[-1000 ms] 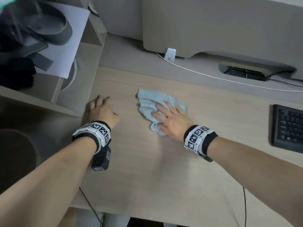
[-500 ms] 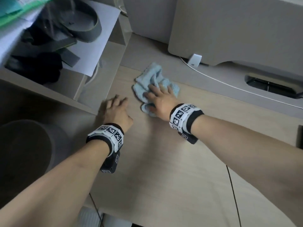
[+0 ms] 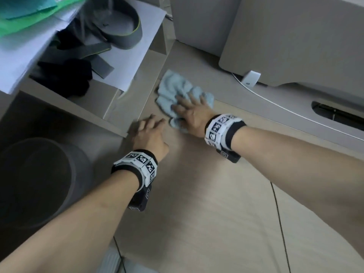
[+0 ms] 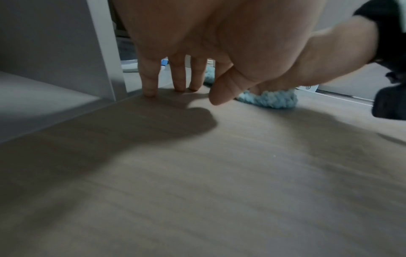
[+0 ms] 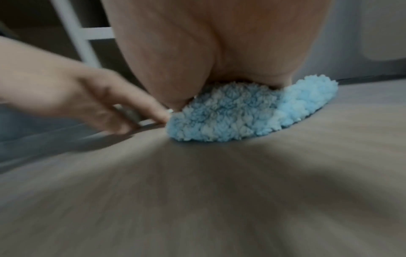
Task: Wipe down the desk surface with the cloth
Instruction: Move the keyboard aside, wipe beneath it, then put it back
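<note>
A fluffy light blue cloth (image 3: pixel 173 91) (image 5: pixel 237 118) (image 4: pixel 270 99) lies bunched on the light wood desk (image 3: pixel 206 203) near its far left corner. My right hand (image 3: pixel 189 109) presses flat on the cloth with fingers spread; in the right wrist view only the palm (image 5: pixel 197 52) shows above the cloth. My left hand (image 3: pixel 149 131) (image 4: pixel 180 81) rests on the desk just left of the cloth, fingertips (image 4: pixel 150 91) touching the surface beside the shelf's edge, holding nothing.
A shelf unit (image 3: pixel 110 107) with papers, dark straps and a black item stands at the left. A grey partition base (image 3: pixel 275 46), a white cable (image 3: pixel 285 109) and a cable slot (image 3: pixel 338 113) run along the back. A dark round bin (image 3: pixel 39 184) sits below left.
My right hand has pushed the cloth away and to the left, toward the desk's far left corner. My left hand has stayed at the left edge.
</note>
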`<control>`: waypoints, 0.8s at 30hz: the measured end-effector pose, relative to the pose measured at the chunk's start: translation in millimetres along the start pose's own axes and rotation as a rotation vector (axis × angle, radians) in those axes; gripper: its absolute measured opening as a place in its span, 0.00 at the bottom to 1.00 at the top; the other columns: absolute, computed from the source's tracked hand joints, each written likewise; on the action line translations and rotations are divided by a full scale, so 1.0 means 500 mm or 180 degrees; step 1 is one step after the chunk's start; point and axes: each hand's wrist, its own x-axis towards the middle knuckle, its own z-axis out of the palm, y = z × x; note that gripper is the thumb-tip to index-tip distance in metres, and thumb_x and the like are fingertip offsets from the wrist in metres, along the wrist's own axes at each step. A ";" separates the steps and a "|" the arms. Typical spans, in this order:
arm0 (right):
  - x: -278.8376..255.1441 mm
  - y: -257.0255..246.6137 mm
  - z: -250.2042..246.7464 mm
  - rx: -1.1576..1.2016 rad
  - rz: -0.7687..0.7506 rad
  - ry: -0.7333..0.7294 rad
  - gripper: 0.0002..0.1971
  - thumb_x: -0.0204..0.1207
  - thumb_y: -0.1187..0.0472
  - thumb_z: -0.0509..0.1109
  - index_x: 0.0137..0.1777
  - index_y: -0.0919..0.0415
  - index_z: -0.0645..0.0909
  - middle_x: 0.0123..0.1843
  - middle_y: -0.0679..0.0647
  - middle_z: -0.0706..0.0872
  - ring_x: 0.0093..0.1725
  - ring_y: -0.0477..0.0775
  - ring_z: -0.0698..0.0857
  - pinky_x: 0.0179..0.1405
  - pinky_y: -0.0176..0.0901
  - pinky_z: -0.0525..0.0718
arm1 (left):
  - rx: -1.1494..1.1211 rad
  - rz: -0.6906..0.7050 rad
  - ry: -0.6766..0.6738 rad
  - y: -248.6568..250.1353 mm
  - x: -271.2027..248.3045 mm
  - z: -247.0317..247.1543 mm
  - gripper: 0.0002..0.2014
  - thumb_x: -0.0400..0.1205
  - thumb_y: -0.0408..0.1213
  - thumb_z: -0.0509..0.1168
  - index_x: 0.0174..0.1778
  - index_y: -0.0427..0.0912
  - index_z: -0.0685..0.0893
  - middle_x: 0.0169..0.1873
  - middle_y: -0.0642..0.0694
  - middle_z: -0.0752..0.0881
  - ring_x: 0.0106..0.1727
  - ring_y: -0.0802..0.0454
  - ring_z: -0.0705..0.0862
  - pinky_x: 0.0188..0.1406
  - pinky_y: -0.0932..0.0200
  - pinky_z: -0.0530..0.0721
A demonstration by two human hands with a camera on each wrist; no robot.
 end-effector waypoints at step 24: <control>-0.103 0.094 0.027 0.0643 0.1423 0.0394 0.32 0.84 0.44 0.56 0.85 0.53 0.55 0.88 0.57 0.52 0.85 0.71 0.50 0.80 0.74 0.48 | 0.0077 -0.0104 -0.0131 0.020 -0.017 -0.019 0.37 0.74 0.33 0.62 0.81 0.59 0.65 0.84 0.55 0.57 0.82 0.47 0.56 0.73 0.46 0.69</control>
